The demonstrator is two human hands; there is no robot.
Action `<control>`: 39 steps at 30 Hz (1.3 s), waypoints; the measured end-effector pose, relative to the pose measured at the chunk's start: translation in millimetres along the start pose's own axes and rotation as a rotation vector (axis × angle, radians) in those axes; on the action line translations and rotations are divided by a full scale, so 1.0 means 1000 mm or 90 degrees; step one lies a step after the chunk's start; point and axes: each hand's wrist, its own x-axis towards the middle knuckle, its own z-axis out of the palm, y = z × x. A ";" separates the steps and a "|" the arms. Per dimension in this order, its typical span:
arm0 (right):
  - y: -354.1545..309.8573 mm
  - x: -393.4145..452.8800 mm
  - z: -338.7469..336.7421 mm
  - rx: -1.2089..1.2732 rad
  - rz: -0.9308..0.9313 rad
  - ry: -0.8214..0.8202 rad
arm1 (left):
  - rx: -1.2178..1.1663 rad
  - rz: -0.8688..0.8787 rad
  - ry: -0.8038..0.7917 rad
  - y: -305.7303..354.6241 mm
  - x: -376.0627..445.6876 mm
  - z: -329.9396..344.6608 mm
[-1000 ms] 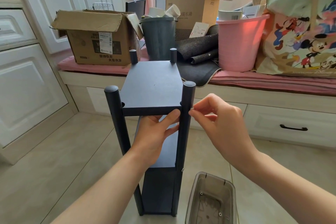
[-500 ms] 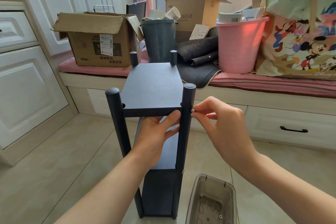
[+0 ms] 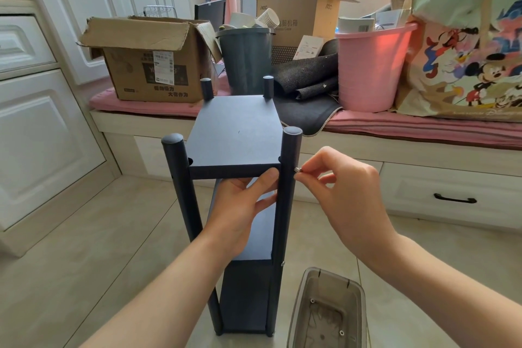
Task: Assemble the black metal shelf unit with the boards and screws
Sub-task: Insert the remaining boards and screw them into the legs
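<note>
Shelf unit stands upright on the floor, long axis vertical. Left hand grips under the top board; right hand pinches a screw against the front-right post.

two bare forearms entering from the bottom edge, no sleeves in view, left hand and right hand both bare, no gloves, no rings, no watch or bracelet at either wrist, short plain unpainted nails
</note>
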 end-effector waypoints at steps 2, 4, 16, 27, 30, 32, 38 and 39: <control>0.000 0.000 0.000 -0.013 -0.023 -0.003 | 0.002 -0.003 0.004 0.000 0.000 0.000; 0.000 0.000 0.000 -0.018 -0.030 -0.006 | 0.001 -0.004 0.007 0.000 0.000 -0.001; -0.004 0.000 0.003 -0.024 -0.025 0.002 | -0.002 -0.001 0.008 0.002 0.001 0.000; -0.004 0.003 0.003 0.088 0.119 -0.030 | 0.023 0.010 0.000 0.004 -0.001 0.001; -0.006 0.005 0.005 0.084 0.104 -0.027 | 0.023 0.010 0.004 0.005 -0.001 0.001; -0.006 0.006 0.005 0.092 0.110 -0.029 | 0.024 0.011 0.008 0.005 -0.002 0.002; -0.007 0.005 0.005 0.112 0.124 -0.025 | 0.016 0.012 0.018 0.004 -0.003 0.002; -0.007 0.004 0.005 0.115 0.123 -0.026 | 0.015 0.013 0.020 0.005 -0.003 0.002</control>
